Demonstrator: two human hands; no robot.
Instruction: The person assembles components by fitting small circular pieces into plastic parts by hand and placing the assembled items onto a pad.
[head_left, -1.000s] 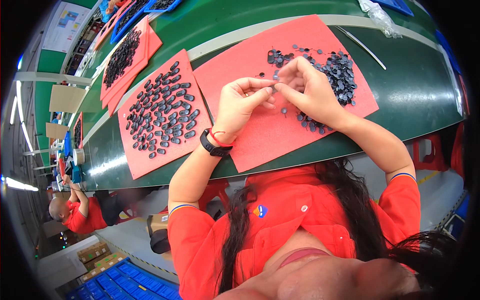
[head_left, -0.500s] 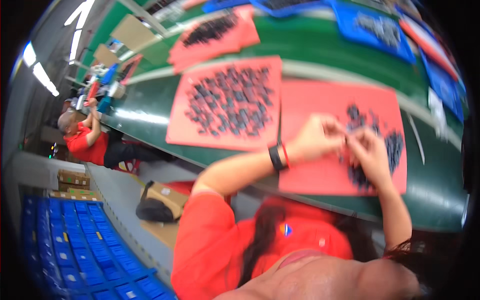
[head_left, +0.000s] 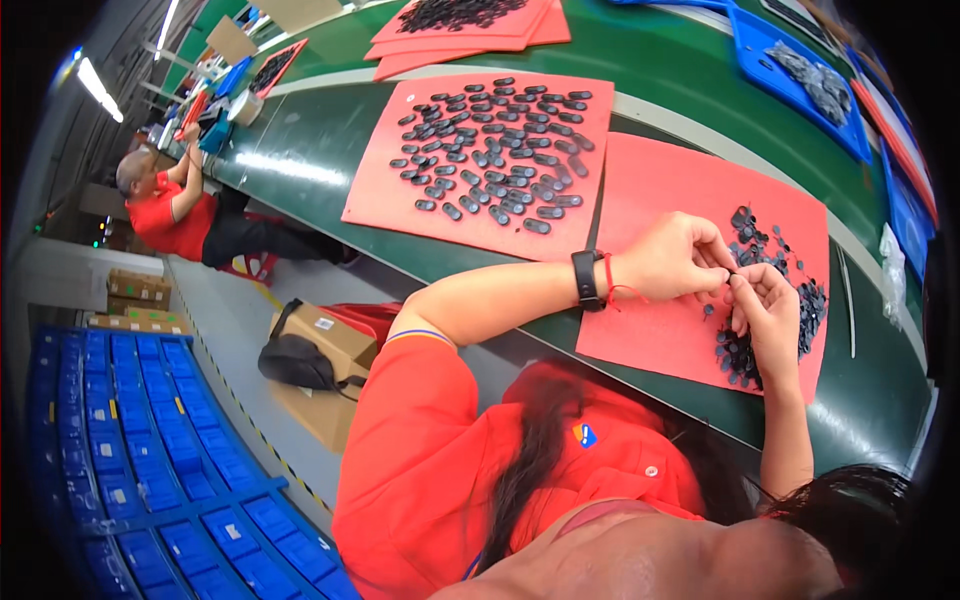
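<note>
Now the view has swung left, bringing a seated co-worker into sight, while on the flat red mat both hands have stayed together, the left hand and right hand pinching 1 small dark piece, its axis too tiny to tell, beside the heap of dark oval parts.

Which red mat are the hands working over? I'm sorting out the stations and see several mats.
The nearest red mat: both the left hand and right hand meet above it, beside its loose pile of dark parts.
</note>
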